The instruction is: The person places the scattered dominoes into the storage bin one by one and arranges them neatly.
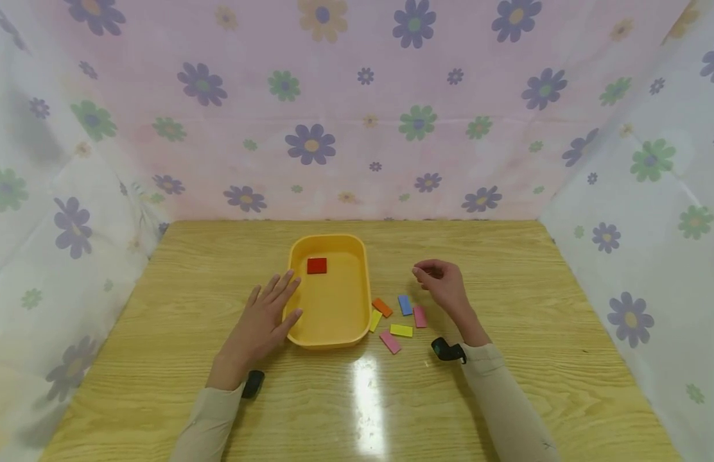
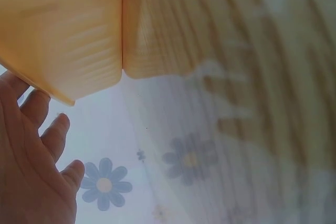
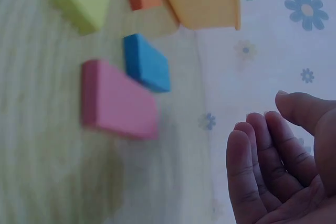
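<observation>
A yellow plastic tray [image 1: 334, 327] stands on the wooden table with a red block [image 1: 317, 265] lying inside near its far left corner. My left hand [image 1: 259, 327] rests on the tray's left rim, fingers spread and fairly straight. To the right of the tray my right hand [image 1: 444, 285] hovers above the table, its fingers loosely bent and holding nothing. Below and left of it lie a blue block [image 1: 405, 305], a pink block [image 1: 419, 316], an orange block [image 1: 383, 307] and a yellow block [image 1: 401, 330]. In the right wrist view the blue block [image 3: 147, 64] sits beside the pink block [image 3: 118, 100].
A second pink block [image 1: 390, 342] lies nearest the front, and another yellow block [image 1: 375, 320] is against the tray's right side. Flower-printed cloth [image 1: 357, 173] rises behind the table [image 1: 507, 269] and at both sides. Each wrist wears a small black camera [image 1: 447, 350].
</observation>
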A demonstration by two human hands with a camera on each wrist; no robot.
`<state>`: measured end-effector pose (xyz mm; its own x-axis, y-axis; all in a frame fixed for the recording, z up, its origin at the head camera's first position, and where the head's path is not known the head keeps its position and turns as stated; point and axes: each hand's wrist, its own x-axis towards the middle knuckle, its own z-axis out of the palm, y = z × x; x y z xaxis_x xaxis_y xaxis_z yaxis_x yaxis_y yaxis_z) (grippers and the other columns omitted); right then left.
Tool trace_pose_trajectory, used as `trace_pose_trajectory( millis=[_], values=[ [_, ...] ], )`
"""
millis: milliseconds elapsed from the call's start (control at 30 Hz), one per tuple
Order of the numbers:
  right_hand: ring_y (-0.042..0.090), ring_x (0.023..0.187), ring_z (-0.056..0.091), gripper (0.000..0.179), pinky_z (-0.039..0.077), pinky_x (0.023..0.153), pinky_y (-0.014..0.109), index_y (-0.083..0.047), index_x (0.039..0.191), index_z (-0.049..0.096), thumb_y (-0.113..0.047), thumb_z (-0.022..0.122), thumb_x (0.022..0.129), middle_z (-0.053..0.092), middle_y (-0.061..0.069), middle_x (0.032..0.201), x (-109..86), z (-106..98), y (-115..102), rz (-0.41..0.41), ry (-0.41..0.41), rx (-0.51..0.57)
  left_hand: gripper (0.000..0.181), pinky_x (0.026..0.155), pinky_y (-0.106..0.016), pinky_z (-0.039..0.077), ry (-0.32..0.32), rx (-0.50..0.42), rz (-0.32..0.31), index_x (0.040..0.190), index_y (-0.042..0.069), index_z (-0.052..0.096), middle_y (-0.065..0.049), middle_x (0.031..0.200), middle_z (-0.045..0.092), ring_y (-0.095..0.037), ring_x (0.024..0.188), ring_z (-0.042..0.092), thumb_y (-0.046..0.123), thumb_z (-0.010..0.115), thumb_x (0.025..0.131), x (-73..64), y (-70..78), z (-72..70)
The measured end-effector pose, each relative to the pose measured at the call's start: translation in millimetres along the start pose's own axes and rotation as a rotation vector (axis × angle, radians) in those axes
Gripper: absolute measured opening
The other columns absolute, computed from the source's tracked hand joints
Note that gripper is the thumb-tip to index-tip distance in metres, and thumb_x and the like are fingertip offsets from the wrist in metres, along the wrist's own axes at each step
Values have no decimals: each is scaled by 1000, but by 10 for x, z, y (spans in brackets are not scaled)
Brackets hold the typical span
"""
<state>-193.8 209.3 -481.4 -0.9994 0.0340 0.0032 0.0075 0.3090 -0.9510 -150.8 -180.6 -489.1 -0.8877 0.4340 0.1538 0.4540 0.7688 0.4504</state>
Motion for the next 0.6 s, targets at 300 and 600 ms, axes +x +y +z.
trace_pose_trajectory(
  millis=[300,600],
  values=[
    [15,81,69,30,55,70,18,9,110,71,-10,79,89,73,20,100,-243,-115,173,18,-17,-96,65,120,-68,10,6,-9,8,161,13,32,-8,169,22,-39,155,20,39,53,106,4,3,-15],
    [20,81,70,27,55,69,23,6,102,73,-15,80,88,74,17,95,-478,-132,131,125,-4,-244,65,120,-68,10,9,-12,14,161,12,32,-9,169,23,-40,154,21,39,53,105,4,10,-26]
  ],
)
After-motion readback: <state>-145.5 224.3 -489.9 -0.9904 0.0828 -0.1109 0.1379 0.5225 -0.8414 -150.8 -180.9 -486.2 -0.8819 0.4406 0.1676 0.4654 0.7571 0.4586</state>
